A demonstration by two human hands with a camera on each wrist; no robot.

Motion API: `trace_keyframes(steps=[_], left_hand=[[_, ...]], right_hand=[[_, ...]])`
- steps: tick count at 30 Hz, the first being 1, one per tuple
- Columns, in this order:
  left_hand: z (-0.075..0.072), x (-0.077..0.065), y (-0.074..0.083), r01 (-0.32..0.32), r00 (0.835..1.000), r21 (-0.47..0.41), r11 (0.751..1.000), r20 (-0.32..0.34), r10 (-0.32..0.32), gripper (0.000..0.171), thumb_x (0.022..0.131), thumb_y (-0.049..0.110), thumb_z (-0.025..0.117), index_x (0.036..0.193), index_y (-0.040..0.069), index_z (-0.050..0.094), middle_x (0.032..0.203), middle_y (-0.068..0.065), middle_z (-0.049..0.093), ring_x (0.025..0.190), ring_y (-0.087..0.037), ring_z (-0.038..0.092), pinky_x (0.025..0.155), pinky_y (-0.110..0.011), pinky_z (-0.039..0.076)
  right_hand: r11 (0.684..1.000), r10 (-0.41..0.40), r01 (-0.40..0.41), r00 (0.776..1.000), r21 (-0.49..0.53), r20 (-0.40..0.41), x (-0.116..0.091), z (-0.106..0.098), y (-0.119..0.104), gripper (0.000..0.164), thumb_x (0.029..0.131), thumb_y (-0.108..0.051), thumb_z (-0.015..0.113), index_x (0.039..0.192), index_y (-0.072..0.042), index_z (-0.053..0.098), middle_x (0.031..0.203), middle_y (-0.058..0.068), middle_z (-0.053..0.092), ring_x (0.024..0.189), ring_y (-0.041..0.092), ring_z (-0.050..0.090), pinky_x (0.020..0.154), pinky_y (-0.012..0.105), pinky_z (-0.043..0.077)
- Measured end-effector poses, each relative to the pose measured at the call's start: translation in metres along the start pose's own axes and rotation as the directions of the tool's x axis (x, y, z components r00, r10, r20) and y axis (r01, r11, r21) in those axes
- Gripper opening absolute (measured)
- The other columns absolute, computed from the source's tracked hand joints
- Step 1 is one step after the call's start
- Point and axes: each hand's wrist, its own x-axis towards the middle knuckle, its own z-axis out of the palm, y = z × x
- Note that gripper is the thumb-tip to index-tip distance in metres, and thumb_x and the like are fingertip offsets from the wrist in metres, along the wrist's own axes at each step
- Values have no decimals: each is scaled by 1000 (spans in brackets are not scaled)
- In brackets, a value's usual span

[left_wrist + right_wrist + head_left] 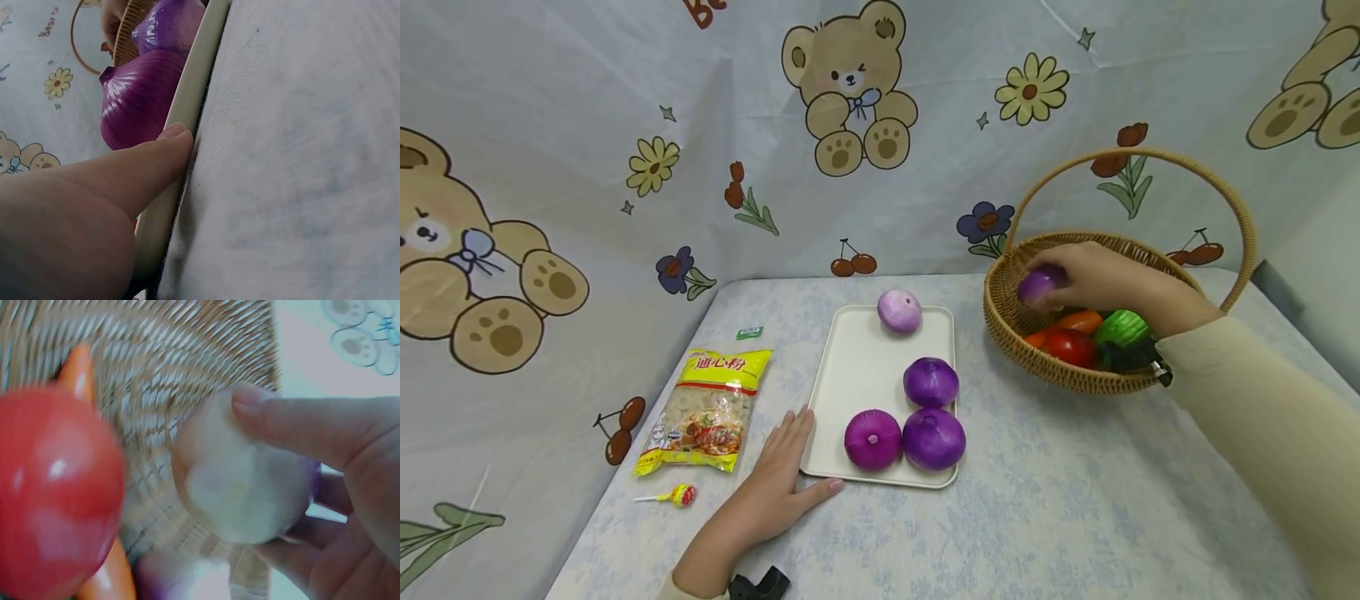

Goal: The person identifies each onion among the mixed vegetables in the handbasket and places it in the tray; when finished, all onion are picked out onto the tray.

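Note:
My right hand [1086,275] is inside the wicker basket [1075,382], gripping a purple onion [1041,283]. In the right wrist view the thumb lies across this onion's [231,481] whitish side, with fingers around the far side. A red tomato [56,494] and orange carrots [78,372] lie beside it. My left hand [778,479] rests with straight fingers at the lower left corner of the cream tray [857,350]. In the left wrist view its thumb touches the tray's rim [187,106]. On the tray sit a pale purple onion [899,312] and several darker purple onions [931,382].
Left of the tray lie a yellow pasta bag [703,408], a small green packet [749,332] and a lollipop [681,496]. A green ridged vegetable [1122,328] is in the basket, whose tall handle [1217,187] arches above. A bear-print cloth [857,225] hangs behind the table.

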Motion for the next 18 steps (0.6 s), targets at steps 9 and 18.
trace_keyframes(steps=[9, 18], left_hand=[[-1, 1, 0, -6, 1000, 16, 1000, -6, 6, 116, 93, 71, 66, 169, 4, 8, 175, -10, 5, 159, -29, -6, 126, -52, -1], [0, 1, 0, -6, 1000, 10, 1000, -4, 6, 116, 93, 69, 68, 168, 4, 9, 175, -10, 6, 159, -29, -6, 126, -52, -1]], right_hand=[[997, -45, 52, 992, 65, -114, -10, -15, -35, 53, 95, -26, 83, 141, -5, 65, 133, 15, 66, 112, 33, 62, 95, 56, 55], [977, -152, 177, 969, 121, -193, -9, -8, -89, 53, 95, -23, 83, 142, -8, 64, 132, 12, 65, 115, 32, 62, 96, 54, 56]])
